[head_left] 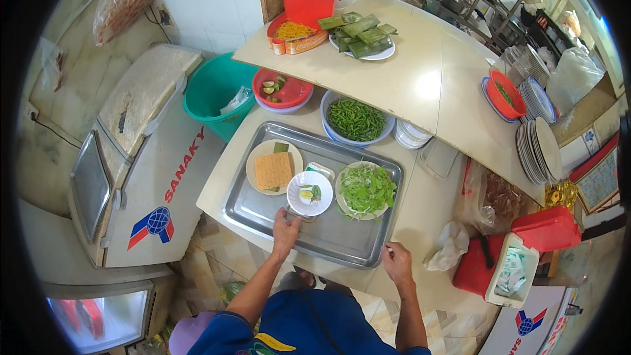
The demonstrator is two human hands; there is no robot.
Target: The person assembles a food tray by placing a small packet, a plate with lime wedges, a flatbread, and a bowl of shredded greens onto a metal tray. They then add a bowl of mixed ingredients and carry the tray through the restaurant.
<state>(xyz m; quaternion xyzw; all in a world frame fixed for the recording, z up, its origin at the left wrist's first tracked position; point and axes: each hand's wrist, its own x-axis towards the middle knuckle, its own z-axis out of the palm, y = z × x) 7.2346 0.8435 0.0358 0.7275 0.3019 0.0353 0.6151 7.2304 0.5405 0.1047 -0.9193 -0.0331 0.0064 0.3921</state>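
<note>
Metal tray (pixel 348 242) on the table (pixel 420 210) — left hand (pixel 286 231) over its near rim, fingers bent beside the white bowl (pixel 322 206); right hand (pixel 397 262) curls by its near right corner — can't tell what either pinches.

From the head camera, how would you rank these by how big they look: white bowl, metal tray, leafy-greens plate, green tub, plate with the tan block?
1. Metal tray
2. Green tub, partly hidden
3. Leafy-greens plate and plate with the tan block: too alike to rank
4. White bowl
</note>
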